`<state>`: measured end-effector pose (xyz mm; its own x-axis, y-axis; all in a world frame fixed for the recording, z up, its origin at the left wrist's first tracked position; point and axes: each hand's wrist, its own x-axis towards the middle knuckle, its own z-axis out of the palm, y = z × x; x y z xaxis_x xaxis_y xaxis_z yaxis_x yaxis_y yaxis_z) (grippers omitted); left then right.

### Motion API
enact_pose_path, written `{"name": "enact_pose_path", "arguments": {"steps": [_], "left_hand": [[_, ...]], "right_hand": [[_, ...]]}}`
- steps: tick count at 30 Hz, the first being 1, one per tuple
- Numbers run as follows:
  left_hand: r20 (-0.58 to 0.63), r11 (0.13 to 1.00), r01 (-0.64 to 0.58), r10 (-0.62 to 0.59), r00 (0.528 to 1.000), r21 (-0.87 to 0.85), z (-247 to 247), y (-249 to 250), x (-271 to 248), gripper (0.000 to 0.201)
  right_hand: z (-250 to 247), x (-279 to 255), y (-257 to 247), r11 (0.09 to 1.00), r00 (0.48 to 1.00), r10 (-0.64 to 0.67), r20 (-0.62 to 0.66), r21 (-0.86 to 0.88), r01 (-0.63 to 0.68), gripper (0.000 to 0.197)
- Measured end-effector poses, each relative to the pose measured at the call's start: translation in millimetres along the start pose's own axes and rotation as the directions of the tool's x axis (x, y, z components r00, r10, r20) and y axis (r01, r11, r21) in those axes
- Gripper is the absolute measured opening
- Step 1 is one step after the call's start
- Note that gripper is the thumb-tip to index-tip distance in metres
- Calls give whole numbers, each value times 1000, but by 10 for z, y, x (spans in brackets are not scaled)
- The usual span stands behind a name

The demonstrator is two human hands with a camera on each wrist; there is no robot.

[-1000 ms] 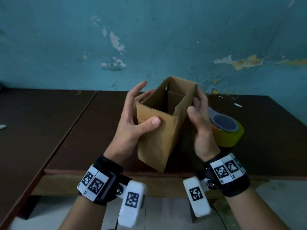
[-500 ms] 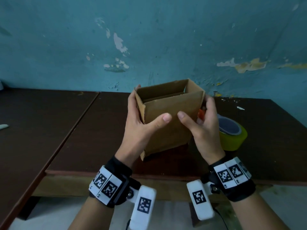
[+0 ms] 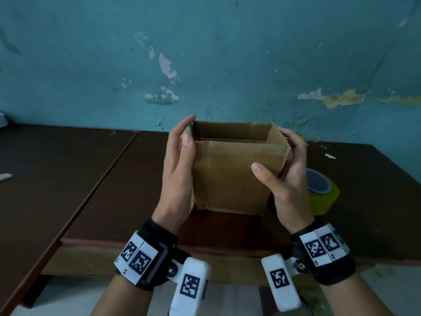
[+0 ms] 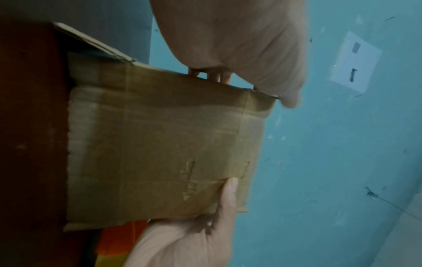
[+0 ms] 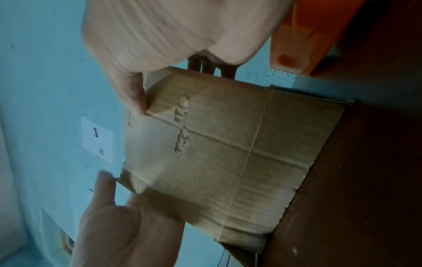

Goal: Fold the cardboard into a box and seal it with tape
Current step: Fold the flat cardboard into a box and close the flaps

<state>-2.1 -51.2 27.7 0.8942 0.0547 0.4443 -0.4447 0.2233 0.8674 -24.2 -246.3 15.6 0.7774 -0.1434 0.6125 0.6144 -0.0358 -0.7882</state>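
A brown cardboard box (image 3: 234, 179) stands upright on the dark table (image 3: 114, 190), its top open and its wide face towards me. My left hand (image 3: 180, 160) lies flat against the box's left wall, fingers straight up, thumb at the near left corner. My right hand (image 3: 289, 179) grips the right wall, thumb pressed on the front face and fingers wrapped round behind. The left wrist view shows the box's face (image 4: 160, 144) between both hands. In the right wrist view my right thumb dents the top corner of the box (image 5: 228, 153).
A yellow-green tape roll (image 3: 323, 195) lies flat on the table just right of my right hand. An orange toothed tape cutter (image 5: 301, 36) sits behind the box. A second table joins on the left, with a white scrap (image 3: 5, 177). A blue wall stands close behind.
The box has turned from corner-on to square with me and come down to stand on the table. My hands have slid out to its left and right walls.
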Motion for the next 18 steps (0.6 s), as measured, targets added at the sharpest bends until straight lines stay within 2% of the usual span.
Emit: {"name": "enact_pose_path", "arguments": {"steps": [3,7,11,14,18], "left_hand": [[39,992,-40,35,999,116,32,117,58,22],[34,972,-9,1,999,233,64,235,115,32],[11,966,86,-91,996,243,50,255,176,19],[14,966,143,-149,989,215,54,285,181,21],[54,974,148,-159,986,173,66,304,160,40]], "right_hand": [[-12,5,9,1000,1000,0,10,-6,0,77],[-35,17,26,1000,1000,11,17,-13,-11,78],[-32,13,49,1000,1000,7,20,-19,-7,77],[-29,12,55,1000,1000,12,26,-8,-12,75],[-20,9,41,1000,999,20,27,-2,-20,75]]}}
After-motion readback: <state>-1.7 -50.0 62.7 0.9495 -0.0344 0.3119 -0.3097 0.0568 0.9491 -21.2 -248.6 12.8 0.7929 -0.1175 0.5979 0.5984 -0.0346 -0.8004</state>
